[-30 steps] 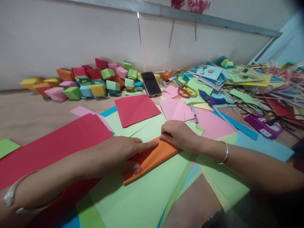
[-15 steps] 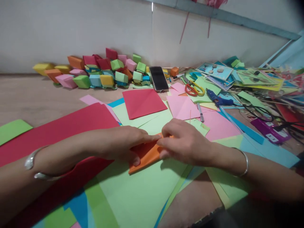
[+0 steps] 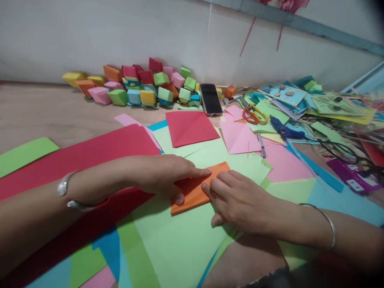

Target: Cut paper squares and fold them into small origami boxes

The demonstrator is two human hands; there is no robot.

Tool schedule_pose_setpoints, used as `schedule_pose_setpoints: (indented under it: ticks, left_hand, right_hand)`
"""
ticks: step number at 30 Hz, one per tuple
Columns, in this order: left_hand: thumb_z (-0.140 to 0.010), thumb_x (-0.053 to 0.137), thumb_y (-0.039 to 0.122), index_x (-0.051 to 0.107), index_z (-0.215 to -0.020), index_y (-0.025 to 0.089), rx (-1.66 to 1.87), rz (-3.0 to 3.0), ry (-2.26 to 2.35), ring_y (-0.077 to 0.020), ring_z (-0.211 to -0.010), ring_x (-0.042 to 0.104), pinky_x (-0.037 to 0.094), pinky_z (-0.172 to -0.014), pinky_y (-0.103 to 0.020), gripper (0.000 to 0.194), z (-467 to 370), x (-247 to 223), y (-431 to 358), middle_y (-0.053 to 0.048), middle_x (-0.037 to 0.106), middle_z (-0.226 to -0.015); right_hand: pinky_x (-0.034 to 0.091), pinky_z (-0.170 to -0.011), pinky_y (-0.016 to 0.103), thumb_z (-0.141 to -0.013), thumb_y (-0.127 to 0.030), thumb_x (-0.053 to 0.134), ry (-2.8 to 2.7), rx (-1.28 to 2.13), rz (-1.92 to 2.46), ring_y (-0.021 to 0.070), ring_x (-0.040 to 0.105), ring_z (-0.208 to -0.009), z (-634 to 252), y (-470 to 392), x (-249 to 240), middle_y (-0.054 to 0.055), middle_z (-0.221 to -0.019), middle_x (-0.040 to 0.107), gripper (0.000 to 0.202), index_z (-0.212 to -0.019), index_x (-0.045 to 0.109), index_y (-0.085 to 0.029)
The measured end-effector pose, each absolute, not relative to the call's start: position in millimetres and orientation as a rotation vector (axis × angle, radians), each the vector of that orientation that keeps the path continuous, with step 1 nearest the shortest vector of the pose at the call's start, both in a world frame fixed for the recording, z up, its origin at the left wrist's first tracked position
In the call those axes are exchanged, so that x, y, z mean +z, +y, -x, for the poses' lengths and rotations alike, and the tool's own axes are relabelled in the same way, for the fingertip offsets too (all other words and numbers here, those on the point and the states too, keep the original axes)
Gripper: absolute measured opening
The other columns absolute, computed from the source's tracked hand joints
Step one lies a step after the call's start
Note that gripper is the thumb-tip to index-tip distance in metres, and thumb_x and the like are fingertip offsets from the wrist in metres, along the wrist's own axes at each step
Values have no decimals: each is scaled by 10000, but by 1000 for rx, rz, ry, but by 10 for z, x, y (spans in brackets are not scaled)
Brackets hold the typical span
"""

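A folded orange sheet of paper (image 3: 196, 190) lies on a light green sheet (image 3: 177, 244) in front of me. My left hand (image 3: 168, 176) rests on its left part, index finger stretched along the top and thumb spread toward the near edge. From the right, my right hand (image 3: 234, 196) touches the orange paper with bent fingertips, its thumb apart and off the near edge. Neither hand wraps around the paper; both press on it from above. Just beyond lie a red square sheet (image 3: 192, 129) with crease lines and a creased pink square (image 3: 240, 137).
A large red sheet (image 3: 90, 154) stretches under my left forearm. Folded paper blocks (image 3: 141, 96) are piled against the wall beside a phone (image 3: 211, 100). Scissors (image 3: 255, 115), a cutter knife (image 3: 261, 145), a blue glue gun (image 3: 286, 130) and a purple power strip (image 3: 354, 176) lie right.
My right hand has moved nearer and down, its pinched fingers opening off the orange paper's upper edge. The left hand keeps its place on the paper. The whole view has shifted slightly.
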State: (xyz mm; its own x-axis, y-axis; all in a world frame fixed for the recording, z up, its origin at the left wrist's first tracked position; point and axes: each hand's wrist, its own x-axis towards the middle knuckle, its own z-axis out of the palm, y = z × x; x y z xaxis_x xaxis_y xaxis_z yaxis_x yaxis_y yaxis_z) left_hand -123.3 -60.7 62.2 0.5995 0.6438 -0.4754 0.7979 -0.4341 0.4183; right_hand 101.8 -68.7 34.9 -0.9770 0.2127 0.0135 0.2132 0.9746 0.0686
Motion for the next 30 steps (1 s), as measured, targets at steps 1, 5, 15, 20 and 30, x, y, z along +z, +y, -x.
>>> schedule_pose_setpoints:
  ticks: [1, 5, 15, 20, 30]
  left_hand:
    - [-726, 698, 198, 385, -1494, 315, -339, -2213, 1136, -217, -918, 610, 427, -721, -245, 838, 1230, 626, -602, -40, 691, -1084]
    - [-746, 729, 214, 334, -1516, 318, -408, -2207, 1129, -217, -951, 613, 426, -746, -237, 872, 1228, 629, -582, -50, 686, -1141]
    - [-739, 746, 144, 378, -1491, 332, -311, -2250, 1156, -190, -907, 610, 395, -692, -208, 858, 1234, 634, -607, -32, 716, -1103]
    - [-857, 603, 161, 402, -1482, 350, -314, -2290, 1100, -204, -912, 623, 381, -649, -229, 683, 1240, 622, -579, -49, 721, -1157]
    - [-893, 548, 264, 751, -1042, 204, 113, -2245, 1680, -177, -704, 613, 298, -527, -261, 258, 1273, 549, -475, -50, 727, -801]
  right_hand:
    - [385, -675, 347, -904, -472, 621, -3120, -116, 330, 224, 469, -830, -1024, -692, 353, 81, -851, 559, 399, -992, 631, -83]
    - [373, -655, 335, -981, -174, 490, -3113, -146, 317, 205, 458, -793, -1040, -696, 363, 69, -850, 565, 148, -993, 621, -108]
    - [334, -649, 340, -999, -96, 369, -2947, -230, 96, 191, 443, -734, -1018, -730, 291, 59, -801, 561, 247, -1087, 600, -101]
    - [342, -627, 349, -990, -90, 356, -2936, -236, 100, 206, 430, -711, -1019, -714, 246, 74, -809, 572, 273, -1108, 602, -90]
    - [342, -630, 349, -959, -85, 421, -3014, -230, 86, 200, 455, -728, -1020, -745, 266, 80, -854, 581, 268, -1187, 563, -80]
